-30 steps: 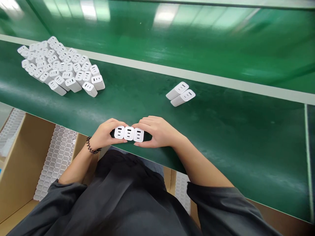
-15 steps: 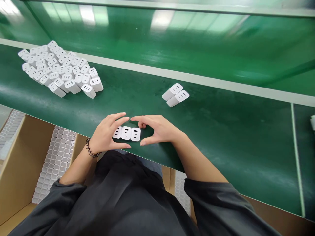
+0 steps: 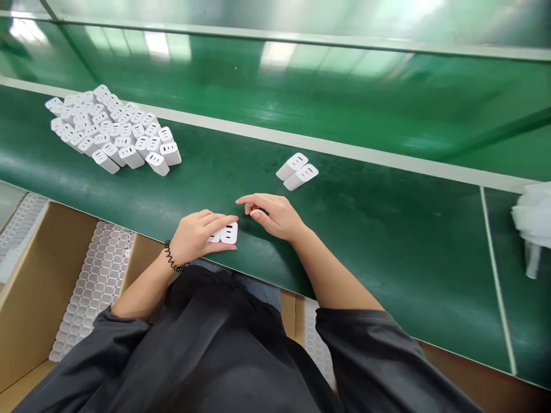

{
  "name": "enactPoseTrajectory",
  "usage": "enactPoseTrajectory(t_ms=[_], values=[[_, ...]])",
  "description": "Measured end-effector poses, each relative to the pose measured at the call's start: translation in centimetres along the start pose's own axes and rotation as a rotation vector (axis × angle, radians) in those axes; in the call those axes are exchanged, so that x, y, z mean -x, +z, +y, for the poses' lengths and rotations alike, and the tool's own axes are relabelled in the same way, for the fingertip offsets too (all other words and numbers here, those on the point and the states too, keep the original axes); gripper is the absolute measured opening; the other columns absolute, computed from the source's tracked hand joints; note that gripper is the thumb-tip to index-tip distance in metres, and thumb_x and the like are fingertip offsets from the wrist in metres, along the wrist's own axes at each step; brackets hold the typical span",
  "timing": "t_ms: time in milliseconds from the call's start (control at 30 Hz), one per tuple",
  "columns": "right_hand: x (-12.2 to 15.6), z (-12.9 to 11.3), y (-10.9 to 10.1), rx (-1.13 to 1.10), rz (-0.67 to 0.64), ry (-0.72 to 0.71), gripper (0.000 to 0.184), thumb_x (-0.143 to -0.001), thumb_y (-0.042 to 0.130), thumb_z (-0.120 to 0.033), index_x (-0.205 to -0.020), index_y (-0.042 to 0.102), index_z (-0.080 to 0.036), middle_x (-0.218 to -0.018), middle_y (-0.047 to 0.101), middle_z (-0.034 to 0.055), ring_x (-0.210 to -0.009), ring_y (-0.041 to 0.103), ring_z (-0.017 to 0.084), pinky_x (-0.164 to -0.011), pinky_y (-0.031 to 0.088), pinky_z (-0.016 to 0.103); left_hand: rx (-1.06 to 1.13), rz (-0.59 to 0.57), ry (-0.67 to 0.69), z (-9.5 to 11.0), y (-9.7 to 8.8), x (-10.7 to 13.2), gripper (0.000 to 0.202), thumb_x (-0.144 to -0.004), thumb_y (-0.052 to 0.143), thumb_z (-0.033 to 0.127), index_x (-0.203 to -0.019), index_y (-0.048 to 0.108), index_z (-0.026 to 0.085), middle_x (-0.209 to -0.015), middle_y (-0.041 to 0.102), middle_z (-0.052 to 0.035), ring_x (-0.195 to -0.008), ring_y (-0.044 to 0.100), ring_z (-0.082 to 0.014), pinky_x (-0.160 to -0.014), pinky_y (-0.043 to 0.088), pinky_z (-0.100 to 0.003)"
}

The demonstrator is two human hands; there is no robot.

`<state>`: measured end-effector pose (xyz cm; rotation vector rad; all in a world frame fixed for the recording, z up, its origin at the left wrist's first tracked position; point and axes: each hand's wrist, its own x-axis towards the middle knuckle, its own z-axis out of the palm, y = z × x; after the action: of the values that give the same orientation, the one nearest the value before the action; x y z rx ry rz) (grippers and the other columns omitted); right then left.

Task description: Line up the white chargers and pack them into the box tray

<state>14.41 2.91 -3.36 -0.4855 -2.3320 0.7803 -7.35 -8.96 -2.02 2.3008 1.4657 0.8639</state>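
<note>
My left hand [image 3: 197, 234] is wrapped round a short row of white multi-port chargers [image 3: 229, 233] near the table's front edge. The rightmost charger shows its port face upward; part of another is visible beside it, and the rest of the row is covered by my fingers. Just to the right, my right hand [image 3: 274, 217] hovers over the green tabletop with its index finger stretched out and the other fingers curled. Nothing is in it. Beyond it stand two white chargers [image 3: 301, 177], leaning side by side.
A large cluster of white chargers [image 3: 124, 131] stands at the back left. Below the table edge, cardboard boxes [image 3: 41, 281] hold packed rows of white pieces [image 3: 97, 275]. A pale strip [image 3: 241, 126] runs along the back, and whitish plastic [image 3: 534, 215] lies far right.
My left hand has closed round the chargers, covering more of them. My right hand has drawn away from the row, its thumb moving in towards its fingers. The view has shifted slightly.
</note>
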Motion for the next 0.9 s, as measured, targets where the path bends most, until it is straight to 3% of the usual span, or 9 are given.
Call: enactPoseTrajectory(t_ms=[67, 167, 267, 367, 500, 633, 700, 800, 900], values=[[-0.2, -0.7, -0.1, 0.021, 0.086, -0.077, 0.042, -0.105, 0.036, -0.047, -0.107, 0.066, -0.017, -0.076, 0.066, 0.0028, -0.066, 0.062, 0.013, -0.063, 0.05, 0.025, 0.256, 0.068, -0.183, 0.6, -0.1, 0.2, 0.055, -0.081, 0.073, 0.062, -0.12, 0.069, 0.024, -0.112, 0.074, -0.0058, -0.093, 0.067, -0.0196, -0.082, 0.052, -0.03], [-0.4, -2.3, 0.0, 0.061, 0.223, -0.222, 0.023, -0.101, 0.05, -0.036, -0.107, 0.064, -0.018, -0.086, 0.068, 0.0054, -0.071, 0.064, 0.014, -0.066, 0.054, 0.026, 0.861, 0.256, -0.515, 1.6, 0.5, 0.3, 0.065, -0.075, 0.074, 0.069, -0.118, 0.069, 0.022, -0.104, 0.073, -0.0057, -0.083, 0.066, -0.0173, -0.069, 0.053, -0.025], [-0.5, -4.0, 0.5, 0.123, 0.295, -0.33, 0.029, -0.092, 0.066, -0.039, -0.113, 0.061, -0.019, -0.103, 0.068, 0.011, -0.088, 0.066, 0.019, -0.073, 0.059, 0.031, 1.472, 0.399, -0.795, 2.5, 1.6, 0.0, 0.07, -0.073, 0.07, 0.077, -0.116, 0.068, 0.023, -0.087, 0.07, -0.0013, -0.067, 0.062, -0.0126, -0.056, 0.051, -0.022], [-0.4, -5.2, 1.4, 0.19, 0.247, -0.343, 0.044, -0.084, 0.073, -0.043, -0.118, 0.058, -0.019, -0.121, 0.061, 0.0163, -0.101, 0.065, 0.024, -0.077, 0.061, 0.036, 1.794, 0.44, -0.909, 3.1, 2.4, -0.3, 0.063, -0.073, 0.072, 0.073, -0.112, 0.068, 0.023, -0.084, 0.067, 0.001, -0.063, 0.062, -0.0118, -0.054, 0.055, -0.024], [-0.4, -6.1, 2.2, 0.292, 0.176, -0.313, 0.04, -0.084, 0.072, -0.036, -0.116, 0.058, -0.019, -0.135, 0.054, 0.0193, -0.115, 0.061, 0.028, -0.087, 0.061, 0.042, 1.921, 0.464, -0.933, 3.5, 2.6, -0.4, 0.051, -0.089, 0.06, 0.066, -0.111, 0.067, 0.021, -0.09, 0.068, -0.0007, -0.064, 0.064, -0.0119, -0.055, 0.057, -0.025], [-0.3, -6.3, 2.4, 0.314, 0.166, -0.284, 0.032, -0.085, 0.069, -0.031, -0.112, 0.058, -0.018, -0.138, 0.053, 0.0196, -0.118, 0.06, 0.029, -0.089, 0.06, 0.042, 1.881, 0.432, -0.919, 3.5, 3.2, -0.2, 0.052, -0.091, 0.057, 0.066, -0.115, 0.066, 0.021, -0.094, 0.068, -0.0015, -0.066, 0.063, -0.0121, -0.058, 0.056, -0.025], [-0.3, -6.1, 2.3, 0.31, 0.161, -0.293, 0.031, -0.085, 0.069, -0.03, -0.111, 0.058, -0.017, -0.136, 0.055, 0.0198, -0.119, 0.059, 0.029, -0.09, 0.06, 0.042, 1.73, 0.406, -0.898, 3.1, 3.5, 0.1, 0.06, -0.088, 0.058, 0.07, -0.119, 0.064, 0.019, -0.1, 0.069, -0.0046, -0.072, 0.064, -0.0141, -0.062, 0.055, -0.026], [-0.4, -5.8, 1.9, 0.329, 0.151, -0.286, 0.03, -0.085, 0.07, -0.03, -0.11, 0.06, -0.017, -0.132, 0.059, 0.0187, -0.118, 0.06, 0.029, -0.09, 0.06, 0.043, 1.188, 0.479, -0.7, 2.3, 3.0, 0.9, 0.065, -0.087, 0.061, 0.067, -0.133, 0.054, 0.021, -0.123, 0.064, -0.0096, -0.101, 0.064, -0.0202, -0.083, 0.055, -0.031], [-0.5, -5.5, 1.7, 0.374, 0.138, -0.255, 0.027, -0.086, 0.068, -0.031, -0.109, 0.061, -0.018, -0.13, 0.062, 0.0175, -0.117, 0.061, 0.029, -0.091, 0.059, 0.044, 0.427, 0.482, -0.329, 1.4, 1.0, 1.6, 0.056, -0.087, 0.069, 0.051, -0.134, 0.052, 0.026, -0.144, 0.051, -0.0106, -0.132, 0.048, -0.0265, -0.108, 0.045, -0.043]])
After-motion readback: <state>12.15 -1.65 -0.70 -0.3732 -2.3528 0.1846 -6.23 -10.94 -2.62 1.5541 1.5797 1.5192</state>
